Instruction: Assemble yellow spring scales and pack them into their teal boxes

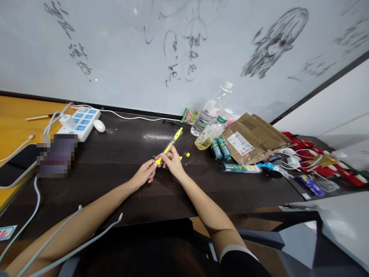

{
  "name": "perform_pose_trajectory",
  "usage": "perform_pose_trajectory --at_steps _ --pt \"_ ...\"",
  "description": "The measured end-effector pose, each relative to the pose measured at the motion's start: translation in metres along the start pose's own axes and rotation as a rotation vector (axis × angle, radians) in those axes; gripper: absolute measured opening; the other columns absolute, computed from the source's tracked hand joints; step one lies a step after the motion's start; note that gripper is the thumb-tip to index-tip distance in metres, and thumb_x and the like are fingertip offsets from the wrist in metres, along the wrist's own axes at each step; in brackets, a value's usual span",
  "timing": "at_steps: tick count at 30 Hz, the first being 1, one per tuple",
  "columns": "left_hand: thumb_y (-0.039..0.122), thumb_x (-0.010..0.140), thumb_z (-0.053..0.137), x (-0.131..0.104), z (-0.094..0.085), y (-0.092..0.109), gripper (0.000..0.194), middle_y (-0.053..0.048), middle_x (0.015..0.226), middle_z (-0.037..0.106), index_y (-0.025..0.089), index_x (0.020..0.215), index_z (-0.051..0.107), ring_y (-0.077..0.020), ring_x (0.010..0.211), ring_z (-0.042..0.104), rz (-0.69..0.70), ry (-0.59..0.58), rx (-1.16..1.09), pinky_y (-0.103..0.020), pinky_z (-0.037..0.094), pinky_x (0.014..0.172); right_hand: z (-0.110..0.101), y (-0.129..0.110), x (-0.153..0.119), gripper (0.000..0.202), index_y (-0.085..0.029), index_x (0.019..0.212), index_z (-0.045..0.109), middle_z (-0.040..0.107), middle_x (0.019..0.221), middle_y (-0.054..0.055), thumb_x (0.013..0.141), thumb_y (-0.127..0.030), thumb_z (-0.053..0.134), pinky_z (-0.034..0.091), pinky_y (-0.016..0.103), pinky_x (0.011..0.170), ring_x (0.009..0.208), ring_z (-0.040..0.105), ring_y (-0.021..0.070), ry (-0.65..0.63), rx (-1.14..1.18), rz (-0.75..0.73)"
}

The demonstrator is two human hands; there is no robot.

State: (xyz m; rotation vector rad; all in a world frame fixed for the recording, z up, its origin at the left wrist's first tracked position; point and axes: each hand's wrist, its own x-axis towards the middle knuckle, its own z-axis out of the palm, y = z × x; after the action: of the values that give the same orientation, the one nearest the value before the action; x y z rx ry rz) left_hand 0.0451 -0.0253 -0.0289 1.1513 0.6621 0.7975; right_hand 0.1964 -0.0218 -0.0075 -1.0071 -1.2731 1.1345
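Note:
A slim yellow-and-clear stick-shaped thing is held above the dark tabletop, slanting up and to the right. Its far end is a flat yellow piece with a slot; its exact kind I cannot make out. My left hand pinches the yellow lower end. Just above that grip, my right hand has its fingers and thumb closed around the clear middle, hiding part of it. A small yellow piece lies on the table to the right of my right hand. Another bit of yellow shows right beside its fingers.
Two bottles, flat green boxes and a brown cardboard parcel stand to the right. On the left are a power strip, a white mouse and phones. White cables cross my left arm. A whiteboard rises behind the table.

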Motion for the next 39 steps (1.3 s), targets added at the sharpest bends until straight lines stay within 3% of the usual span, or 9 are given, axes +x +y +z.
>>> perform_pose_trajectory --at_steps 6,10,21,39 --pt "0.058 0.080 0.057 0.002 -0.001 -0.007 0.042 0.013 0.044 0.027 0.017 0.085 0.050 -0.0032 0.033 0.022 0.027 -0.023 0.033 -0.015 0.030 0.030 0.000 0.003 0.000 0.037 -0.023 0.090 0.040 0.055 0.067 -0.007 0.075 -0.044 0.067 0.038 0.015 0.035 0.049 0.052 0.0072 0.049 -0.047 -0.034" --pt "0.056 0.079 0.058 0.000 0.000 -0.003 0.041 0.012 0.048 0.028 0.017 0.085 0.051 -0.0029 0.034 0.023 0.015 -0.033 -0.001 -0.015 0.029 0.030 -0.001 0.004 0.000 0.035 -0.023 0.091 0.040 0.051 0.064 -0.009 0.076 -0.042 0.066 0.038 0.016 0.036 0.044 0.045 0.0053 0.018 -0.050 -0.051" --pt "0.054 0.079 0.061 -0.004 0.004 0.000 0.039 0.011 0.052 0.028 0.016 0.084 0.051 -0.0020 0.036 0.023 0.008 -0.048 -0.069 -0.014 0.028 0.031 0.005 0.008 -0.004 0.031 -0.023 0.090 0.039 0.045 0.057 -0.011 0.081 -0.045 0.060 0.032 0.016 0.035 0.038 0.042 0.0042 -0.019 -0.057 -0.051" --pt "0.053 0.083 0.056 -0.004 0.000 0.002 0.037 0.010 0.056 0.027 0.018 0.082 0.047 -0.0021 0.039 0.023 -0.054 -0.046 -0.074 -0.013 0.029 0.031 0.002 0.006 -0.002 0.033 -0.022 0.092 0.043 0.047 0.059 -0.010 0.079 -0.045 0.063 0.031 0.016 0.036 0.041 0.040 0.0039 -0.054 -0.020 -0.052"
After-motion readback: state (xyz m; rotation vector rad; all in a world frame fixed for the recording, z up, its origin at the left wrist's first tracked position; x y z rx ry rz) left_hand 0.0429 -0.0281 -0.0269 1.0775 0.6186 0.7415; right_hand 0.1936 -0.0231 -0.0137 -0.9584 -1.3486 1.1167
